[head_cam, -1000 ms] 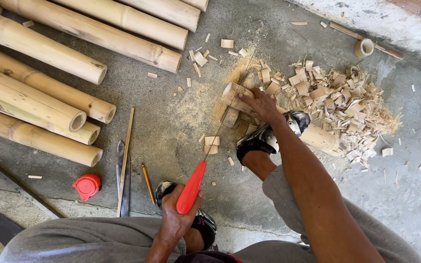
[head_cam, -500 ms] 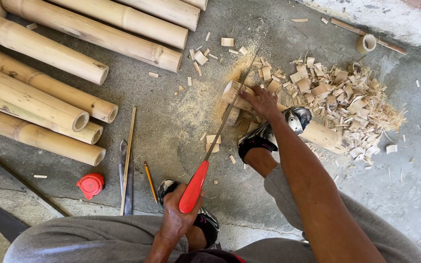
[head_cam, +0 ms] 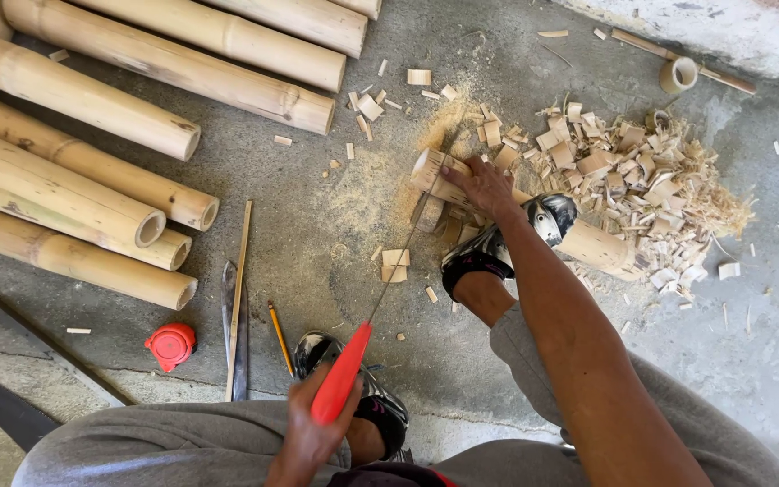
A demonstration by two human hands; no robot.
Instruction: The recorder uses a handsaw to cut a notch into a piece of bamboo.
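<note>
Near the bottom edge, the left hand (head_cam: 310, 431) has its fingers wrapped tight around the red handle of a saw (head_cam: 340, 383), whose thin blade seems to reach the bamboo piece (head_cam: 579, 243) farther off. Spread fingers of the right hand (head_cam: 482, 185) press that piece down, a shoe (head_cam: 507, 236) over it, chips (head_cam: 642, 171) to the right.
</note>
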